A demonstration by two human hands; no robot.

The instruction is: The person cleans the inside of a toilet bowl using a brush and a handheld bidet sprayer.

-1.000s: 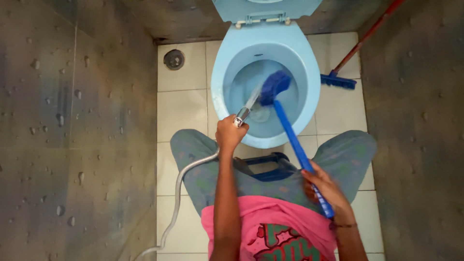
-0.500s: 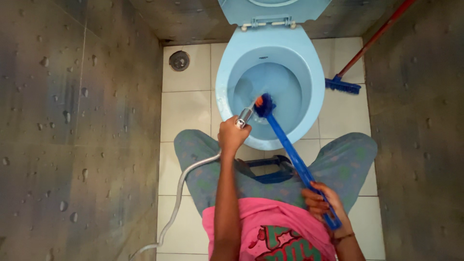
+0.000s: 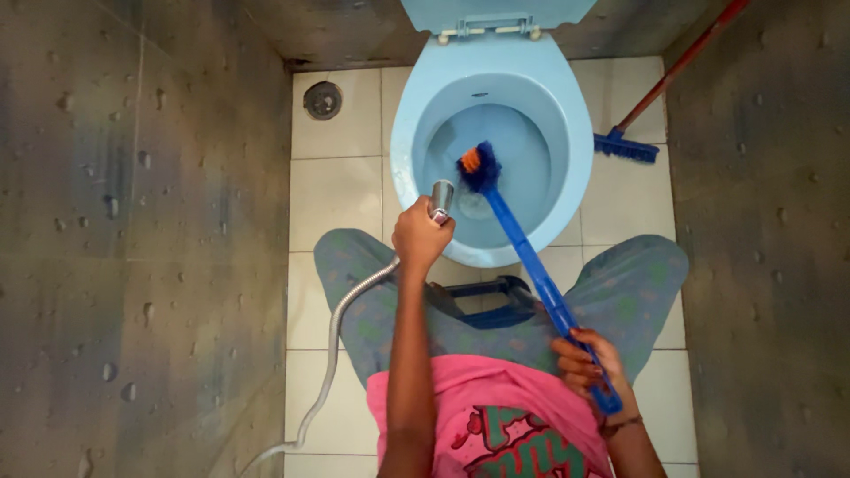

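Note:
My left hand grips a chrome spray nozzle at the near rim of a light blue toilet bowl; its metal hose runs down to the lower left. My right hand holds the lower end of a blue toilet brush handle. The brush head, blue with orange bristles, sits inside the bowl just right of the nozzle. The toilet lid stands raised at the top.
A floor drain lies in the white tiles left of the bowl. A red-handled broom with a blue head leans at the right wall. Wet dark walls close in on both sides. A blue frame sits between my knees.
The brush head has moved from the bowl's far right side toward the middle near the nozzle. My right hand slid down the handle. The water stream from the nozzle is no longer visible.

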